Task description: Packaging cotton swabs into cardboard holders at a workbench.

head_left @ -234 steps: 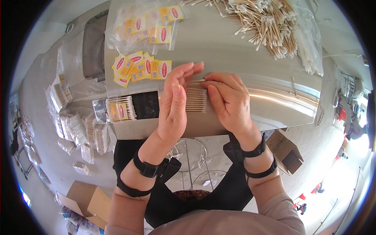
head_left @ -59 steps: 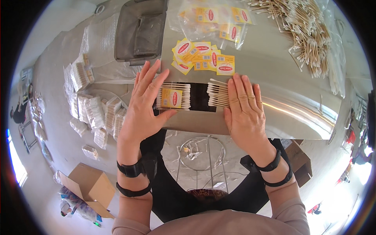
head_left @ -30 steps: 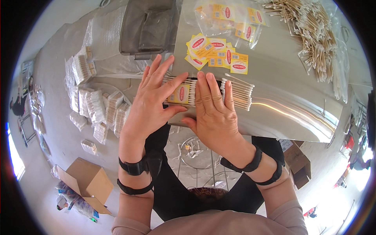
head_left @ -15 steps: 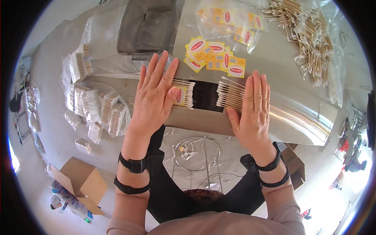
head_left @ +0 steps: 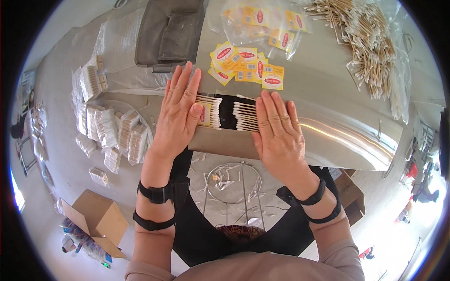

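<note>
My left hand [head_left: 177,110] lies flat, fingers stretched out, over a row of cotton swabs [head_left: 214,114]. Their white tips stick out past its right side. A yellow label card [head_left: 203,114] lies on this row by my thumb. Opposite it, my right hand [head_left: 278,124] rests flat on a second row of cotton swabs [head_left: 245,114], whose tips point left. Between the two rows a black strip [head_left: 228,112] shows on the metal tabletop. What lies beneath both palms is hidden.
Yellow cards [head_left: 246,65] lie scattered beyond my hands, with a clear bag of cards [head_left: 262,23] behind. At the far right is a large heap of swabs [head_left: 365,44]. A grey tray [head_left: 171,35] sits far left; wrapped swab packs [head_left: 105,126] are left, above an open carton [head_left: 98,218].
My right hand has moved left with its row of swabs, so the gap between the rows is narrower. My left hand stays flat on its row, slightly further left in view.
</note>
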Demonstrator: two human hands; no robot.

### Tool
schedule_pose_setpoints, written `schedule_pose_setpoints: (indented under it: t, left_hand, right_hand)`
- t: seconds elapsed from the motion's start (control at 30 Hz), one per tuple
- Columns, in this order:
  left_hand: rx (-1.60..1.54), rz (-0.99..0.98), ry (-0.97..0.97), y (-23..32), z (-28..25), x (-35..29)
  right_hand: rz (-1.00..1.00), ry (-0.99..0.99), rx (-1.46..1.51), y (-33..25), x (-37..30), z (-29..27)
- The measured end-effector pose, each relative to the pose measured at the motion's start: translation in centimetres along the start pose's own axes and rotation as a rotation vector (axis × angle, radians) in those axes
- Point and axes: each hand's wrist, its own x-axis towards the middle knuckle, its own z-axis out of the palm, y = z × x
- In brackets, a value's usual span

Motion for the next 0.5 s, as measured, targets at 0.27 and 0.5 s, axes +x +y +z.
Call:
schedule_pose_setpoints:
  t: [0.27, 0.5]
  left_hand:
    - [-0.006, 0.014, -0.004, -0.1, 0.0, 0.0]
    - [0.000, 0.005, -0.008, 0.0, -0.1, 0.0]
  right_hand:
    - [-0.073, 0.003, 0.033, -1.6, 1.4, 0.4]
    - [-0.078, 0.009, 0.029, -2.5, 2.3, 0.7]
